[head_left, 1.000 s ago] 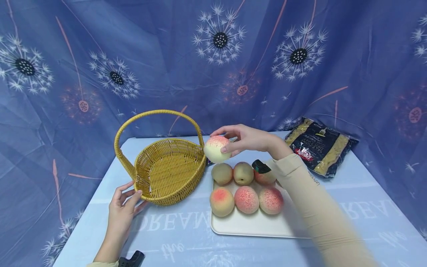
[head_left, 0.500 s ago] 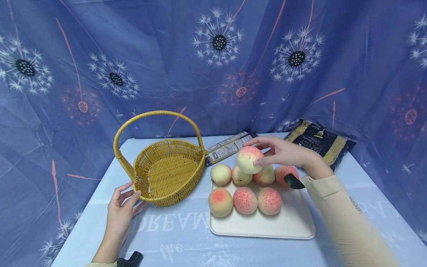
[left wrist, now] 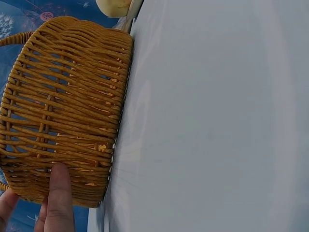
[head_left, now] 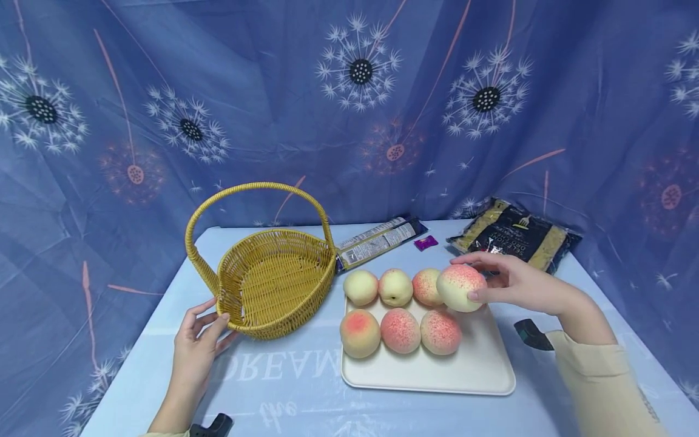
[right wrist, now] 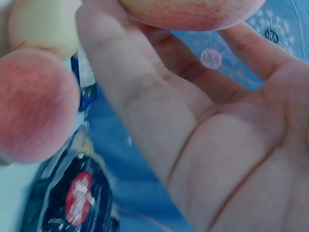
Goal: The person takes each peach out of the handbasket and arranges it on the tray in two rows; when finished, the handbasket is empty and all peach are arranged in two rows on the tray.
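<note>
A blue dandelion-print cloth point(head_left: 273, 91) fills the upper half of the head view and drapes both sides, behind a pale blue table point(head_left: 306, 388) that occupies the lower half. At centre left of the frame stands a yellow wicker basket point(head_left: 275, 282) with an arched handle, upright, nothing visible inside it. The left hand point(head_left: 198, 349), at lower left, rests its straight fingers point(left wrist: 59, 200) against the outer weave of the basket's near wall — touching, not curled round it. At lower centre right lies a white tray point(head_left: 469, 370) just beside the basket; six peaches sit on it in two rows of three, the back row point(head_left: 394, 286) paler, the front row point(head_left: 401, 329) redder. The right hand point(head_left: 516, 282), at centre right, grasps a seventh peach point(head_left: 460, 287) between curled fingers and thumb, over the tray's back right area and next to the rightmost back-row peach; whether it touches the tray cannot be told. The right wrist view shows the fingertips point(right wrist: 120, 67) wrapped under the fruit. Toward the upper right of the table lies a dark pasta packet point(head_left: 519, 240); a slimmer dark packet point(head_left: 377, 241) lies behind the tray, close by the basket rim, and a small purple wrapper point(head_left: 425, 243) sits between the two packets.
</note>
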Demonstrator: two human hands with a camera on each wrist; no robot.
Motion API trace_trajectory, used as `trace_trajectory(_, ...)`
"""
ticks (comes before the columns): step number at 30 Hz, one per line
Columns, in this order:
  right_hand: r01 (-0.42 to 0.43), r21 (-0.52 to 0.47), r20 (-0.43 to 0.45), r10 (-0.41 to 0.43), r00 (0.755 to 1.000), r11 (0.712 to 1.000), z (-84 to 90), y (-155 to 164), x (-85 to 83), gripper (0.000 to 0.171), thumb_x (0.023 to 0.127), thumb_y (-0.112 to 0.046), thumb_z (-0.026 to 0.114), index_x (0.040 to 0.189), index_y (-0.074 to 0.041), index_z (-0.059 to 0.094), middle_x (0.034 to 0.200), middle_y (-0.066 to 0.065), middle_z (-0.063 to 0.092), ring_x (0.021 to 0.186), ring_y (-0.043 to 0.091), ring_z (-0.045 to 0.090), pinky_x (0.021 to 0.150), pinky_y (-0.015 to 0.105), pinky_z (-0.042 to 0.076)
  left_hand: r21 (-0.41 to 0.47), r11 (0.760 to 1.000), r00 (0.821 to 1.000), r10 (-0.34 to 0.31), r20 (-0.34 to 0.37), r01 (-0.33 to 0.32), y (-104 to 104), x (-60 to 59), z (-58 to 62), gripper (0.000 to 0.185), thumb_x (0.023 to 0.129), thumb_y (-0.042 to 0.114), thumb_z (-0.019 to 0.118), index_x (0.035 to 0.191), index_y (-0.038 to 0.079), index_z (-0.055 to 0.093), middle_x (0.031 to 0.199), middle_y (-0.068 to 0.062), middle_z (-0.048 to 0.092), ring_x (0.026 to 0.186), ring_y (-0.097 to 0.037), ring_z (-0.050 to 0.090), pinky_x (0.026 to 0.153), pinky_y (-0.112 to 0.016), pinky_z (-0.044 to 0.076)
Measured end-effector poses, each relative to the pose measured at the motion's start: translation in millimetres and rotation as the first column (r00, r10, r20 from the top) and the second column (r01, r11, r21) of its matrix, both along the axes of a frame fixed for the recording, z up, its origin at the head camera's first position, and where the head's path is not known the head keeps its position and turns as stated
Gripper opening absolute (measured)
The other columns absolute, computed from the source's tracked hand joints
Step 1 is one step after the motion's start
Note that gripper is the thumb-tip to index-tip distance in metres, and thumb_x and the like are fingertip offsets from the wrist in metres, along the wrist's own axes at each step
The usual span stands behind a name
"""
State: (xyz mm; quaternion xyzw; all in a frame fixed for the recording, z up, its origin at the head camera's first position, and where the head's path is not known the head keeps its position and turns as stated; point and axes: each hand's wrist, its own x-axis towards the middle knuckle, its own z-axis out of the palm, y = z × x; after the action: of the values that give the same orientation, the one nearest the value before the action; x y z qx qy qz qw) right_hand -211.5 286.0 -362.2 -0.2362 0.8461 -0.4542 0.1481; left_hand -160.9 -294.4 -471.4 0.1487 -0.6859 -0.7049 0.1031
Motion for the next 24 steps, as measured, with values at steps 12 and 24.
trace_trajectory(12, 0.093, 0.023, -0.002, -0.093, 0.996, 0.995, -31.7, 38, 23.2, 0.056, 0.101, -0.012, 0.076, 0.153, -0.014, 0.056, 0.146, -0.006, 0.061, 0.122, -0.004, 0.063, 0.091, 0.019, 0.062, -0.003, 1.000, 1.000, 0.004, -0.022, -0.004, 0, 0.2, -1.6, 0.049, 0.106, 0.013, 0.070, 0.151, 0.011, 0.050, 0.116, 0.002, 0.060, 0.097, -0.007, 0.077, 0.082, -0.027, 0.070)
trace_trajectory(24, 0.112, 0.070, -0.014, -0.112, 0.994, 0.991, -60.2, 49, 34.1, 0.054, 0.099, -0.014, 0.078, 0.149, -0.014, 0.059, 0.134, -0.006, 0.067, 0.118, -0.007, 0.059, 0.085, 0.020, 0.061, -0.011, 1.000, 0.999, -0.014, -0.039, 0.013, -1, -0.4, -2.2, 0.049, 0.106, 0.011, 0.069, 0.151, 0.009, 0.050, 0.117, 0.000, 0.060, 0.099, -0.008, 0.076, 0.082, -0.027, 0.070)
